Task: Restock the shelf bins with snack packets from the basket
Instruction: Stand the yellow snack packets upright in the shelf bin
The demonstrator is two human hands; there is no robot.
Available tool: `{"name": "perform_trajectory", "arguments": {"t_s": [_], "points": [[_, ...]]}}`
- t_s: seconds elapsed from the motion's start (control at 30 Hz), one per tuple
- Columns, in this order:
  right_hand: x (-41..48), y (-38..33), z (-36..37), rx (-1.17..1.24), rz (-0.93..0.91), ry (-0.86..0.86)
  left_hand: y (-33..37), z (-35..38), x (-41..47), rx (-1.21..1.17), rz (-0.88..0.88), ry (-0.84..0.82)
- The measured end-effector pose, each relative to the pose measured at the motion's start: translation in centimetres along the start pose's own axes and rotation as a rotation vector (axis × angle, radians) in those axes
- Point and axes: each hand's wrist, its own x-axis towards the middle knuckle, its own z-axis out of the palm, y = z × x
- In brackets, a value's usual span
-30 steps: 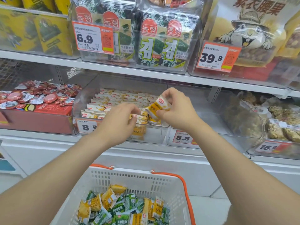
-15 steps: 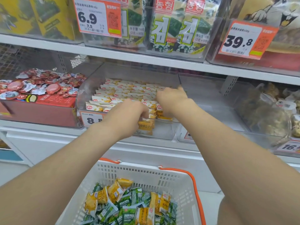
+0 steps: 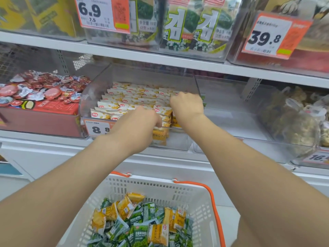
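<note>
Nearest, below the clear bin, stands a white basket with orange handles. In it lies a loose heap of green and yellow snack packets. Both bare forearms reach over the basket and up to the bin.

The left hand is at the bin's front edge, back towards the camera. Its fingers are curled forward against the front row of packets, and its thumb tip touches them. Whether it grips one I cannot tell.

The right hand is further in, at the bin's right side, knuckles up. Its fingers are curled down among the packets and hidden there, so what it holds, if anything, cannot be seen.

Rows of white-and-yellow packets stand on edge in the bin, filling its left and middle. A price tag on the bin's front is partly covered by the left arm.

Left of the bin is a red box heaped with red-lidded cups. Right of it is another clear bin. On the shelf board above the bin stand seaweed packs and a tag reading 6.9.
</note>
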Motion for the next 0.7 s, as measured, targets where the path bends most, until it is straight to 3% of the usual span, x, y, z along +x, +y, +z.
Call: {"name": "perform_trajectory", "arguments": {"t_s": [0.2, 0.27, 0.37, 0.47, 0.7], "points": [[-3.7, 1.5, -1.7, 0.034, -0.137, 0.049, 3.7, -0.6, -2.7, 0.085, 0.015, 0.181], [-5.8, 1.9, -2.8, 0.065, -0.139, 0.094, 5.0, -0.6, -3.3, 0.115, -0.017, 0.141], [-10.0, 2.0, -4.2, 0.198, -0.17, 0.044, 5.6, 1.0, -4.4, 0.148, -0.027, -0.112], [-14.3, 1.2, -3.7, 0.254, -0.319, -0.158, 5.7, 3.5, -5.7, 0.157, 0.003, -0.398], [-20.1, -1.2, 3.5, 0.14, -0.602, -0.656, 8.8, 11.9, -9.3, 0.299, 0.158, -0.745]]}}
